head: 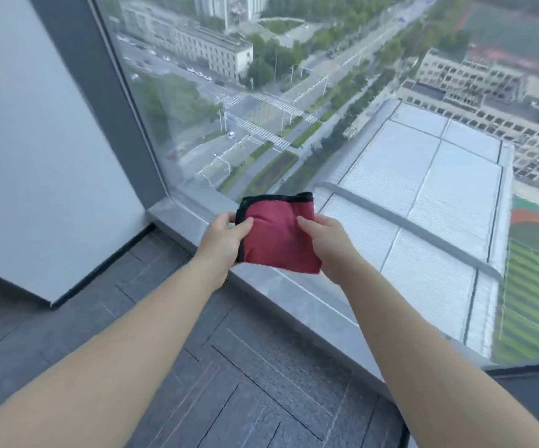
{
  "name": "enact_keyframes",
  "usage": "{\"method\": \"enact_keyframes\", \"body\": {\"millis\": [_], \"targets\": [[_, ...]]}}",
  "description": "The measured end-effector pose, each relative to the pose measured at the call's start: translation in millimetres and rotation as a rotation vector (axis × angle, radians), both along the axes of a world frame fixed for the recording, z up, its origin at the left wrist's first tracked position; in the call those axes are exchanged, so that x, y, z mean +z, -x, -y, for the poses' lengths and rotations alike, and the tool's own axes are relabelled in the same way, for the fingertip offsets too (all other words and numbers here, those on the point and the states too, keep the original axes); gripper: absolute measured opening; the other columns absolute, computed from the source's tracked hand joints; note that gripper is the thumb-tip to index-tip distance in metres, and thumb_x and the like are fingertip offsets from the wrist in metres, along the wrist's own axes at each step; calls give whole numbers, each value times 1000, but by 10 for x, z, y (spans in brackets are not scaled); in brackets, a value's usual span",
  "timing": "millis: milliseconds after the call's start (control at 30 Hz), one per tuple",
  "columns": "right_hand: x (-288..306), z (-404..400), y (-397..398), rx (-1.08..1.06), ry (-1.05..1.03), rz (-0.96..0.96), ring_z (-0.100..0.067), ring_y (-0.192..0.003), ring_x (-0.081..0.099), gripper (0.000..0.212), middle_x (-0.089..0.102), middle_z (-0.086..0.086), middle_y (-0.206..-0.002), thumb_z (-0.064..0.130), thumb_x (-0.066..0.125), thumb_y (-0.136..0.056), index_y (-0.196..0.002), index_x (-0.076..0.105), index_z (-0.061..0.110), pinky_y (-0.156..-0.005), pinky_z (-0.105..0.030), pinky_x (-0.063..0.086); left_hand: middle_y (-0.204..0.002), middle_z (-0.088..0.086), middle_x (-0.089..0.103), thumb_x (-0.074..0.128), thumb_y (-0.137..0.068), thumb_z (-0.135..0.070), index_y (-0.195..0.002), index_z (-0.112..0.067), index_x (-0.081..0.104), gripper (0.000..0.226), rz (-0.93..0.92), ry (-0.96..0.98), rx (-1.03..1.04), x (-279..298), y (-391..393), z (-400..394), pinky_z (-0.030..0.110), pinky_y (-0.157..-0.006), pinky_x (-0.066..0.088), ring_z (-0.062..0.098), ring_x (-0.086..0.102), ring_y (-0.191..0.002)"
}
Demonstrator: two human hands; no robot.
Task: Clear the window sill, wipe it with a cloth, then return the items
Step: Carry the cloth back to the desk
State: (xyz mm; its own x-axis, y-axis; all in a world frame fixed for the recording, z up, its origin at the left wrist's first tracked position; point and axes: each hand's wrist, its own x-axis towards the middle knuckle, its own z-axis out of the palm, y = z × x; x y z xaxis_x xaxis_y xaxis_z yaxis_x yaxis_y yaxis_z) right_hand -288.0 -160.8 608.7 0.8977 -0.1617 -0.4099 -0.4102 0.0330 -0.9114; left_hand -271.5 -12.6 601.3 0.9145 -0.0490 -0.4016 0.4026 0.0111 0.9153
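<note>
A folded red cloth [278, 234] with a black hem is held in the air just above the grey window sill [297, 295]. My left hand [224, 236] grips its left edge, thumb on top. My right hand [326, 244] pinches its right side, thumb on the upper face. The sill runs from the far left corner toward the near right, and the visible stretch carries no items.
A large window pane [326, 108] rises straight from the sill, with a dark frame post [100, 101] at its left. A white wall [35, 156] stands at the left. Dark grey carpet tiles [229, 383] cover the floor below my arms.
</note>
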Motion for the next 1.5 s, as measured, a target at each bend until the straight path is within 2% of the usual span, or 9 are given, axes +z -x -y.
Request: {"method": "enact_keyframes", "body": {"millis": [200,467,600,733,900,1000,1100,1267,1500], "targets": [[595,-1480,-182,182,52,105,-25,-87,52,18,57,-10,-84,15,46,-93,-78,57,13,-82,-41,46,-86,2,55,52,-88,-19,-80,-24,51,10,146,-59,223,730,217,-1508,27,-61,45,12,54,-71],[1156,-3648,-49,533,-34,222,-21,-85,45,34,51,-12,-89,17,48,-91,-102,53,-15,-76,-36,36,-90,2,55,51,-89,-22,-101,-16,49,13,238,-165,580,1379,897,-3510,38,-82,49,14,54,-76],[1284,-4518,75,779,-71,262,-21,-86,45,30,50,-9,-91,17,45,-92,-96,54,-11,-77,-36,35,-93,1,56,51,-89,-22,-83,-24,51,6,252,-202,781,1538,1367,-4160,37,-78,49,19,54,-87],[1384,-5288,381,1036,-66,300,-21,-87,46,26,51,-10,-91,20,46,-93,-88,58,-2,-78,-35,35,-103,6,57,52,-88,-24,-84,-24,51,4,235,-277,1022,1638,1945,-4634,51,-95,47,24,54,-97],[1518,-6077,935,1265,-124,335,-19,-86,42,46,45,-8,-88,19,48,-90,-111,42,-21,-73,-36,32,-87,0,55,50,-89,-20,-75,-26,50,15,237,-294,1272,1780,2649,-5029,49,-92,48,26,55,-97],[1668,-6532,1394,1368,-95,359,-17,-87,41,47,48,-30,-83,17,47,-90,-114,40,-23,-72,-47,42,-86,-2,53,50,-90,-18,-77,-24,50,14,246,-290,1378,1876,3132,-5351,46,-88,50,26,55,-96],[1712,-6986,1800,1454,-129,355,-18,-87,43,44,51,-43,-113,16,47,-91,-112,42,-23,-83,-53,46,-91,-1,56,50,-89,-20,-86,-21,52,4,234,-326,1453,1884,3564,-5674,47,-91,50,25,56,-96],[1698,-7805,2458,1562,-127,300,-23,-86,48,20,52,-13,-89,16,46,-93,-82,55,2,-78,-39,43,-110,10,56,51,-89,-19,-81,-23,51,8,210,-366,1541,1851,4244,-6348,53,-97,45,28,55,-103],[1936,-9079,3280,1570,-219,297,-21,-87,46,34,50,-12,-93,14,44,-94,-112,52,-14,-82,-42,45,-104,11,53,50,-90,-17,-76,-21,49,14,234,-378,1576,2158,5046,-7559,36,-77,48,21,53,-87]]}}
